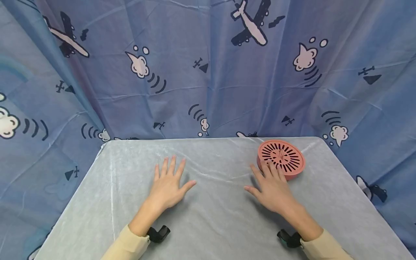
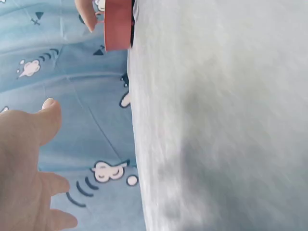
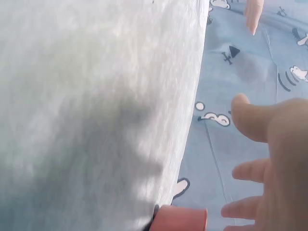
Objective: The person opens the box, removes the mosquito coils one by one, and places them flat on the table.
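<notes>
Pale grey, faintly creased tabletop (image 1: 214, 224) spreads beneath the left hand (image 1: 167, 186) and right hand (image 1: 273, 189), both hovering with fingers spread apart. Toward its far right corner sits a round coral-red case (image 1: 286, 155), top pierced by dark radiating slots, partly hidden by the right hand. Behind hangs blue fabric (image 1: 227, 90) printed with airplanes and clouds.

The right hand (image 1: 273, 191) hides part of the near side of the round, coral-red box with a slotted top (image 1: 284, 157); whether they touch is hard to tell. The slots are too dark to see inside. The left wrist view cuts off the box's top end. Both cream cloth sleeves (image 1: 126, 245) run off the head view's bottom edge.
</notes>
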Demonstrator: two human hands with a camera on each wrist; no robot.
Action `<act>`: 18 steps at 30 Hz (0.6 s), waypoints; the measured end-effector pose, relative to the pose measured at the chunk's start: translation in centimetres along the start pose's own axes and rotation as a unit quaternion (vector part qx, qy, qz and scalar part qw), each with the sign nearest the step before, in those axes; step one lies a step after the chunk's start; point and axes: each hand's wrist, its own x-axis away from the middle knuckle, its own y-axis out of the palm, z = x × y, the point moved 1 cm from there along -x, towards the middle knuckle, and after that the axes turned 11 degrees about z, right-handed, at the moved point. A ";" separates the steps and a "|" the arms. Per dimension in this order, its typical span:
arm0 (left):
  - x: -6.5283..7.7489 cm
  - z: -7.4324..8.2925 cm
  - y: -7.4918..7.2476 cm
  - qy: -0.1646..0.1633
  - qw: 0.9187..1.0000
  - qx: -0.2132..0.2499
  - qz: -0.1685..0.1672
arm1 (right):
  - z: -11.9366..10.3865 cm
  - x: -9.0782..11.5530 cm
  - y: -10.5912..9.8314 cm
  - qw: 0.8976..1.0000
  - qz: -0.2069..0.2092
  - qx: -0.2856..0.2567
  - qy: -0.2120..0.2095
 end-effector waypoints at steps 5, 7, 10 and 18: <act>-0.9 1.5 0.3 0.012 1.000 0.004 0.001 | 1.0 0.0 -0.4 1.000 0.009 0.001 0.009; -1.2 2.2 0.4 0.016 1.000 0.010 0.005 | 1.4 0.1 -0.7 1.000 0.016 0.003 0.010; -1.6 3.1 0.6 0.020 1.000 0.017 0.004 | 2.0 0.1 -1.0 1.000 0.026 0.000 0.010; -3.0 5.2 1.5 0.051 0.998 0.023 0.023 | 3.8 -0.2 -2.3 0.998 0.066 -0.005 0.018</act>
